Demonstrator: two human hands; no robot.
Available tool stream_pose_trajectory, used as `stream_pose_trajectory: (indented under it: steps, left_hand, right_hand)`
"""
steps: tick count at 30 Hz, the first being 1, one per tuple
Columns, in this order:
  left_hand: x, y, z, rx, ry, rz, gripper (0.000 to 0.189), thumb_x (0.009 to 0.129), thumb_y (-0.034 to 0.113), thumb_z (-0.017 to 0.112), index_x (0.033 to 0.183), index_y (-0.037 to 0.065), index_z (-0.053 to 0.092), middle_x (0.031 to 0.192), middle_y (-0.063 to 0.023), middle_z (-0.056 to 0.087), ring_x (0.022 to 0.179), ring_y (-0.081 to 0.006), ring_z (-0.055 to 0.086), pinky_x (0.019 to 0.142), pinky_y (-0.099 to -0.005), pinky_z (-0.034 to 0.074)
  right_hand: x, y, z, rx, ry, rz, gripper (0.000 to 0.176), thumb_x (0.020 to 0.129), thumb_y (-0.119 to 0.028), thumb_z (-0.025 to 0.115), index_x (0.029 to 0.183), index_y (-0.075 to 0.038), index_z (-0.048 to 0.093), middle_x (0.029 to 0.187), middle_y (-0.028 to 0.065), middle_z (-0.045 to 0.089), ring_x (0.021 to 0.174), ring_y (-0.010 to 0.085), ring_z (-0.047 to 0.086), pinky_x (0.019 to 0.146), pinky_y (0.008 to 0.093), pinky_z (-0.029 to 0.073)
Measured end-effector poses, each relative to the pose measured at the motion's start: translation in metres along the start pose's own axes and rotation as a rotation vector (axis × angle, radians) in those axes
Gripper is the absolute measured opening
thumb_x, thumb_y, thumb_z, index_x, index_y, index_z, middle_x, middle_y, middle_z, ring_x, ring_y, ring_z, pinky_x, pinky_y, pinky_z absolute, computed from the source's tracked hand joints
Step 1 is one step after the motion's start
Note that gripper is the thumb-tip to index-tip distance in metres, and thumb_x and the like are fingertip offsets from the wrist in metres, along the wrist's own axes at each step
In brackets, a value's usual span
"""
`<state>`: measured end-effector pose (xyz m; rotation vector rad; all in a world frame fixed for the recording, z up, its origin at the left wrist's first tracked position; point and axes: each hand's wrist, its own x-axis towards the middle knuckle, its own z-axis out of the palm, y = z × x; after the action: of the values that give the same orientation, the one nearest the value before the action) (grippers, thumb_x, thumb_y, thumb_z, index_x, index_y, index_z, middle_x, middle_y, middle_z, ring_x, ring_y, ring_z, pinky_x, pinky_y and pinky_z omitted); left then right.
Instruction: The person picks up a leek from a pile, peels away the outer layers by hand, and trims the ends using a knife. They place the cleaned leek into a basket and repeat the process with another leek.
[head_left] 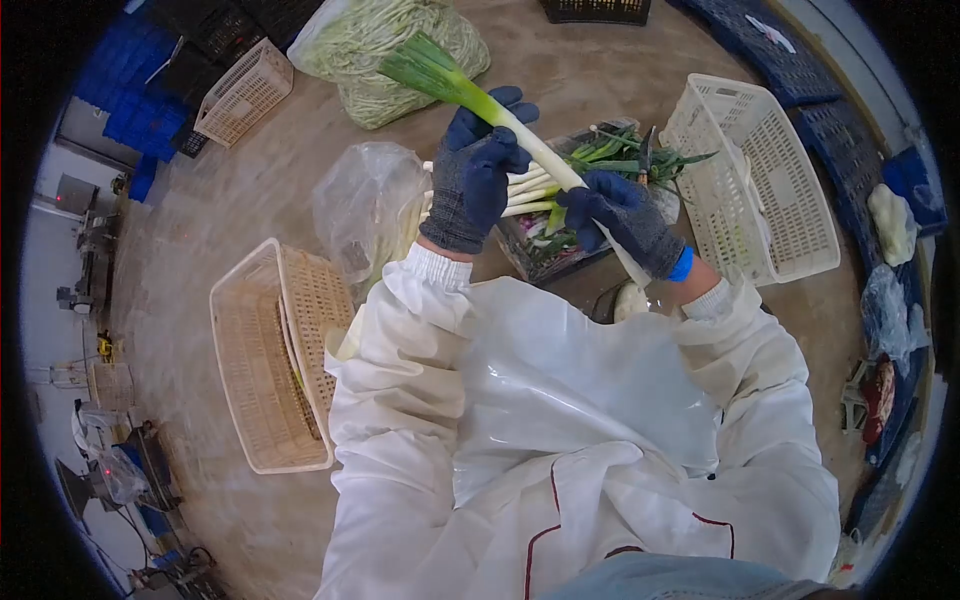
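A long leek (535, 147) runs diagonally in front of me, its cut green end up to the left and its white end down to the right. My left hand (480, 165), in a dark blue coated glove, is closed round it just below the green part. My right hand (625, 220), gloved alike with a blue band at the wrist, grips the white shaft lower down. Beneath the hands, more white leeks (522, 195) lie across a dark crate (545, 275) holding green leaf trimmings (605, 150). My hands partly hide the crate.
A white basket (800, 200) stands right, a cream basket (240, 350) left. A clear plastic bag (365, 200) lies behind it. A large bag of pale green vegetables (410, 50) sits at the back. Blue pallets (780, 60) line the right wall. Another basket (245, 90) stands far left.
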<state>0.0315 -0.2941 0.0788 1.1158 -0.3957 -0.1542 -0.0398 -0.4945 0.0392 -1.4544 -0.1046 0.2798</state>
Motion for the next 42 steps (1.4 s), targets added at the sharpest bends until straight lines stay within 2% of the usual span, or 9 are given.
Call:
stream_pose_trajectory:
  steps: [6,10,16,20,25,31,37,40,42]
  left_hand:
    - [0.000,0.010,0.001,-0.215,-0.027,-0.094,0.035,0.095,0.010,0.050,0.127,-0.003,0.051,0.104,-0.0115,0.064,0.073,-0.0098,0.054,0.068,-0.0223,0.047]
    - [-0.001,0.010,0.007,0.171,0.076,-0.048,0.030,0.090,0.005,0.056,0.120,0.000,0.059,0.084,-0.0040,0.062,0.064,-0.0083,0.054,0.059,-0.0217,0.047]
    - [-0.004,0.005,-0.002,0.482,-0.010,0.132,0.018,0.089,0.005,0.056,0.103,0.000,0.066,0.071,-0.0027,0.060,0.059,-0.0087,0.054,0.054,-0.0231,0.045]
    - [0.000,-0.008,-0.034,0.700,-0.092,0.270,0.018,0.094,0.013,0.054,0.099,0.001,0.067,0.073,-0.0045,0.061,0.062,-0.0112,0.058,0.056,-0.0260,0.046]
    - [0.001,0.018,-0.006,0.118,0.165,-0.119,0.036,0.099,0.032,0.049,0.101,0.000,0.065,0.074,-0.0069,0.062,0.054,-0.0105,0.056,0.051,-0.0223,0.046]
    - [-0.003,0.018,0.007,0.264,0.043,-0.083,0.029,0.096,0.022,0.054,0.111,-0.001,0.064,0.075,-0.0058,0.061,0.056,-0.0104,0.056,0.052,-0.0210,0.045]
    - [0.002,0.010,-0.020,0.263,0.010,-0.098,0.021,0.093,0.013,0.057,0.104,-0.002,0.064,0.082,-0.0087,0.064,0.059,-0.0120,0.057,0.055,-0.0232,0.047]
    - [0.008,0.012,-0.031,0.254,0.169,-0.052,0.020,0.093,0.011,0.056,0.105,-0.003,0.063,0.083,-0.0093,0.065,0.062,-0.0131,0.059,0.057,-0.0246,0.048]
    - [0.006,0.016,-0.025,0.231,0.150,-0.016,0.024,0.095,0.015,0.054,0.109,-0.003,0.062,0.079,-0.0081,0.064,0.063,-0.0128,0.059,0.059,-0.0246,0.049]
  right_hand:
    - [0.005,0.012,-0.005,-0.034,0.065,-0.101,0.028,0.096,-0.028,0.056,0.104,-0.003,0.064,0.078,0.0013,0.062,0.062,0.0066,0.057,0.056,0.0209,0.045]
    - [0.010,0.025,-0.008,-0.285,0.134,-0.334,0.029,0.096,-0.029,0.055,0.105,-0.003,0.064,0.078,0.0009,0.062,0.063,0.0066,0.057,0.056,0.0214,0.046]
    - [-0.003,0.000,-0.004,0.113,0.026,-0.004,0.033,0.097,-0.033,0.052,0.107,-0.004,0.063,0.077,0.0036,0.063,0.059,0.0098,0.060,0.050,0.0220,0.048]
    - [-0.013,-0.011,0.002,0.227,-0.135,0.023,0.039,0.098,-0.036,0.048,0.107,-0.001,0.063,0.076,0.0040,0.063,0.057,0.0091,0.059,0.048,0.0205,0.048]
    - [-0.010,-0.014,0.002,0.207,-0.063,0.081,0.041,0.098,-0.037,0.048,0.109,-0.001,0.063,0.076,0.0042,0.064,0.056,0.0089,0.059,0.048,0.0194,0.048]
    - [-0.016,-0.019,0.009,0.079,-0.130,0.132,0.042,0.097,-0.039,0.048,0.100,-0.001,0.064,0.070,0.0026,0.062,0.055,0.0080,0.058,0.046,0.0188,0.047]
    - [-0.018,-0.023,-0.006,0.432,-0.425,0.337,0.040,0.096,-0.040,0.050,0.096,-0.003,0.063,0.067,0.0022,0.060,0.047,0.0078,0.054,0.041,0.0200,0.043]
    - [-0.018,-0.040,0.008,0.127,-0.064,0.293,0.040,0.096,-0.042,0.051,0.094,-0.004,0.063,0.067,0.0022,0.060,0.047,0.0077,0.054,0.040,0.0204,0.043]
    - [-0.010,-0.016,-0.002,-0.042,0.014,0.114,0.037,0.092,-0.041,0.057,0.096,-0.005,0.065,0.068,0.0037,0.062,0.052,0.0099,0.058,0.044,0.0231,0.044]
